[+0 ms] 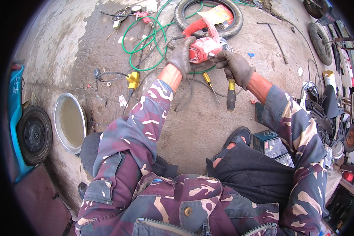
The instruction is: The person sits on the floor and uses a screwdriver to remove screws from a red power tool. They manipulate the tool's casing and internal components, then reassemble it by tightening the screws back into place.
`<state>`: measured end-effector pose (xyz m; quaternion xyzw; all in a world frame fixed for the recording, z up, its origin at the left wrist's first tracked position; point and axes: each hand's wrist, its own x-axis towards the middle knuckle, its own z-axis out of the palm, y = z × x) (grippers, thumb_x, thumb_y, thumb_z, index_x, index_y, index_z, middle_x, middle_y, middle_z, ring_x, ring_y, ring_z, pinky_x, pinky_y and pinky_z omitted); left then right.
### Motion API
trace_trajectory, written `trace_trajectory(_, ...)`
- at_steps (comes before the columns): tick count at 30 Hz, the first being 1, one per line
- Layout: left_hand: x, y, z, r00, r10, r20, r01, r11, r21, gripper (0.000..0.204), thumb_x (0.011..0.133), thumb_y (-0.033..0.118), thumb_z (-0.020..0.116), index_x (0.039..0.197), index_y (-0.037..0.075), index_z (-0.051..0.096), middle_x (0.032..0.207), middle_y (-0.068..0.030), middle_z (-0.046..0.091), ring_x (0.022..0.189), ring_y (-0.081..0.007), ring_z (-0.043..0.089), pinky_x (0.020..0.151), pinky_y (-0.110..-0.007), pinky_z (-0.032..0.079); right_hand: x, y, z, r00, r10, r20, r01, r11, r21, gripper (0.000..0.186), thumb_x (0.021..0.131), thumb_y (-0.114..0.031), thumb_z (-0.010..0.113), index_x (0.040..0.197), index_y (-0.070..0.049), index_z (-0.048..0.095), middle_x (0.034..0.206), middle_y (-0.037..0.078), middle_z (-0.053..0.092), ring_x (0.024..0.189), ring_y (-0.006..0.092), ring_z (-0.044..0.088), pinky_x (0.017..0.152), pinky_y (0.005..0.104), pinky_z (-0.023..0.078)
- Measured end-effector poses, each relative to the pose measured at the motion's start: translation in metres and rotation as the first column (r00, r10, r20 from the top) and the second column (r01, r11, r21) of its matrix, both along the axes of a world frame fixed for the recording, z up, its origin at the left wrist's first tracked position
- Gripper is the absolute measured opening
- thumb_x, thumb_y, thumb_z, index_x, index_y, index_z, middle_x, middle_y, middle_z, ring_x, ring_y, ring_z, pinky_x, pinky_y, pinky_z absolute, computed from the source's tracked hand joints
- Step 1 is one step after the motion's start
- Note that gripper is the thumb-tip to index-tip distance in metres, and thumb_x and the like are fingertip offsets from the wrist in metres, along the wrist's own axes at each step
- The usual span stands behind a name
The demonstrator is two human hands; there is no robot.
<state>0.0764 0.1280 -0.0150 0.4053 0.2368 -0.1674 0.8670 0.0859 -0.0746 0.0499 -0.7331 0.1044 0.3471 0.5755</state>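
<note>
In the upper middle, my gloved left hand (180,57) grips the side of a red power tool (203,48) with a looped handle, holding it off to my front. My gloved right hand (235,67) is closed, its fingertips close to the tool's right underside. From below that palm sticks a tool handle, dark grey with a yellow collar, like a screwdriver's (231,98); its shaft is hidden by the hand. A second screwdriver with a yellow handle (207,79) lies on the concrete just below the power tool.
A tyre (240,24) lies behind the power tool, beside a coiled green hose (130,55). To the left are a yellow socket connector (133,80), a basin of murky water (82,118) and a wheel (34,134). A T-handled bar (278,44) and a toolbox (264,137) are at right.
</note>
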Motion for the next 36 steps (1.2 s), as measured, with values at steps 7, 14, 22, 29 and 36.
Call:
trace_trajectory(7, 0.0, 0.0, 0.002, 1.0, 0.0, -0.017, 0.0, 1.0, 0.027, 0.048, 0.099, 0.048, 0.064, 0.141, 0.027, 0.056, 0.136, -0.0073, 0.066, 0.105, -0.0276, 0.074, 0.081, -0.058, 0.062, -0.007, -0.012, 0.005, 0.996, -0.067, -0.06, 0.066, 0.998, -0.011, 0.027, 0.104, -0.026, 0.056, 0.113, -0.007, 0.073, 0.083, 0.003, 0.067, 0.041, 0.0075, 0.039, 0.039, 0.0268, 0.034)
trace_trajectory(14, 0.0, -0.001, 0.007, 0.999, -0.005, -0.033, 0.006, 1.0, 0.026, 0.047, 0.099, 0.046, 0.065, 0.141, 0.027, 0.056, 0.134, -0.0071, 0.067, 0.106, -0.028, 0.073, 0.079, -0.057, 0.063, -0.013, -0.019, 0.009, 0.999, -0.041, -0.011, 0.041, 0.999, 0.028, 0.026, 0.105, -0.025, 0.059, 0.114, -0.006, 0.074, 0.086, 0.002, 0.067, 0.042, 0.0074, 0.041, 0.04, 0.0265, 0.035)
trace_trajectory(22, 0.0, -0.001, 0.01, 0.999, -0.008, -0.054, 0.008, 1.0, 0.009, 0.047, 0.1, 0.046, 0.065, 0.141, 0.026, 0.056, 0.134, -0.0076, 0.066, 0.109, -0.0291, 0.072, 0.08, -0.058, 0.063, -0.014, -0.02, 0.012, 0.999, -0.01, 0.041, 0.012, 0.999, -0.05, 0.027, 0.104, -0.026, 0.061, 0.115, -0.004, 0.073, 0.089, 0.006, 0.068, 0.042, 0.0076, 0.045, 0.039, 0.0258, 0.036)
trace_trajectory(29, -0.001, 0.002, 0.004, 1.0, 0.005, -0.028, -0.004, 0.999, 0.035, 0.05, 0.1, 0.046, 0.065, 0.143, 0.022, 0.055, 0.137, -0.0094, 0.065, 0.114, -0.0307, 0.07, 0.082, -0.059, 0.062, -0.013, -0.02, 0.014, 0.998, -0.018, 0.053, 0.022, 0.997, -0.079, 0.033, 0.098, -0.035, 0.069, 0.105, -0.003, 0.073, 0.084, 0.009, 0.071, 0.045, 0.0087, 0.044, 0.042, 0.0277, 0.035)
trace_trajectory(36, 0.002, 0.024, -0.011, 0.997, -0.034, -0.066, 0.028, 0.996, -0.083, 0.049, 0.102, 0.044, 0.06, 0.144, 0.02, 0.057, 0.146, -0.0082, 0.063, 0.127, -0.0335, 0.064, 0.1, -0.059, 0.052, -0.022, -0.024, 0.021, 0.994, 0.029, 0.105, -0.022, 0.998, -0.067, 0.039, 0.101, -0.038, 0.065, 0.109, -0.001, 0.072, 0.081, 0.006, 0.068, 0.044, 0.0091, 0.046, 0.04, 0.028, 0.036)
